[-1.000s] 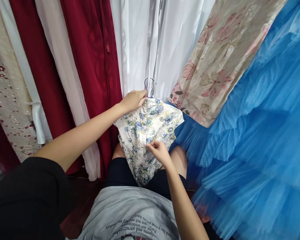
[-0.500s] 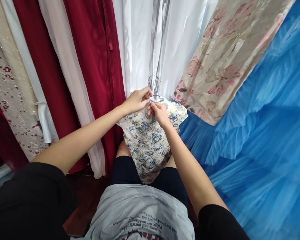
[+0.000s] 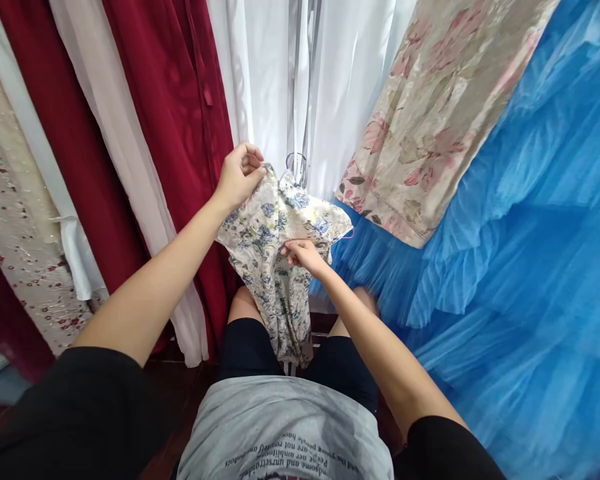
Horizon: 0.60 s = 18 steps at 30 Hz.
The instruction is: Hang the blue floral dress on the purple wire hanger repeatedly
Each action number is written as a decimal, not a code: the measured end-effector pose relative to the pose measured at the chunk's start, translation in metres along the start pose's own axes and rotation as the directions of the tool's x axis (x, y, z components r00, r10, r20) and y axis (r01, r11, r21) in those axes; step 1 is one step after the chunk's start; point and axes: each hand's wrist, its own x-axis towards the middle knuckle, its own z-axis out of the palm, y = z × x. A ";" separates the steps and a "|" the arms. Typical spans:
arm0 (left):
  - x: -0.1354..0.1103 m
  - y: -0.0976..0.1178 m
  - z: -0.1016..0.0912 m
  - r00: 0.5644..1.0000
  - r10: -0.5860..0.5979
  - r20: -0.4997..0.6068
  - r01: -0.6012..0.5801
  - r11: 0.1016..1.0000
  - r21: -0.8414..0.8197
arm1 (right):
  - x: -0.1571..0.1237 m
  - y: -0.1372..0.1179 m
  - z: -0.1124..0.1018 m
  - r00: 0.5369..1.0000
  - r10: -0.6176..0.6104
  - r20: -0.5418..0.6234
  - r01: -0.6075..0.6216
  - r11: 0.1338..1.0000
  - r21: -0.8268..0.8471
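Observation:
A white floral blouse (image 3: 263,233) with blue flowers hangs in front of me on a thin purple hanger (image 3: 296,160), its lower end between my thighs. My left hand (image 3: 241,175) pinches the blouse's upper left edge near the collar and lifts that side outward. Lower down, at the middle of the front, my right hand (image 3: 303,255) has its fingers closed on the fabric. The hanger's hook shows above the collar, and a bit of its purple end pokes out by the right sleeve.
Dark red drapes (image 3: 180,100) and a pale pink cloth (image 3: 105,100) hang on the left. White fabric (image 3: 350,87) hangs behind the blouse. A pink-flowered beige cloth (image 3: 430,133) and ruffled blue tulle (image 3: 520,267) fill the right. Dark floor shows below.
My hands have come apart from the collar. The left moved up and left with the blouse's edge, and the right moved down its front. The collar now gapes.

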 end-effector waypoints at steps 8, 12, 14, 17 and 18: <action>-0.030 0.027 0.007 0.936 -0.063 0.346 0.072 0.997 -0.015 | 0.025 -0.058 -0.005 0.977 -0.183 -0.114 0.193 0.977 0.090; -0.036 0.028 0.018 0.919 -0.061 0.390 0.082 0.996 -0.037 | 0.028 -0.056 -0.006 0.919 -0.349 -0.186 0.341 0.937 -0.073; -0.033 0.023 0.020 0.935 -0.054 0.351 0.069 0.997 -0.033 | 0.026 -0.048 -0.006 0.897 -0.383 -0.222 0.345 0.919 -0.193; -0.024 0.001 0.008 0.987 -0.050 0.150 0.050 0.999 0.008 | 0.019 -0.033 -0.009 0.921 -0.328 -0.212 0.246 0.909 -0.336; -0.021 -0.011 -0.001 0.996 -0.064 0.059 0.062 0.998 0.021 | 0.017 -0.028 -0.011 0.934 -0.303 -0.187 0.223 0.908 -0.356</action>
